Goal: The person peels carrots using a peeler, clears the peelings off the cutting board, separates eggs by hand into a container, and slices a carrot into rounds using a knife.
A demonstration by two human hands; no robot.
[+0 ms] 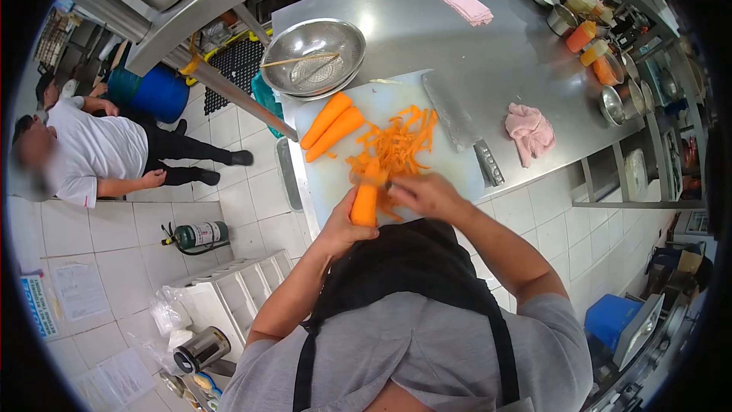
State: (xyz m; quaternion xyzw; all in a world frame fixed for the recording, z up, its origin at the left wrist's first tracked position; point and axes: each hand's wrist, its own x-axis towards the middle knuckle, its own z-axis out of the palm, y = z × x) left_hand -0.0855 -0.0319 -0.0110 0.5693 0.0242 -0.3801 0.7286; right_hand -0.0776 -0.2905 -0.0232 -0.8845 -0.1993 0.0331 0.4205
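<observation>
The left hand (348,221) has its fingers wrapped round a fat orange carrot (365,206), over the flat white cutting board (322,186). The right hand (431,196) has its fingers curled round a small blurry tool (371,180) (maybe a peeler). This looks like the peeling part, beside a messy heap of thin orange peels (398,141). The next stroke calls for a firm hold, with left fingers out of the way. The tool's edge and the carrot's far end are hard to see.
</observation>
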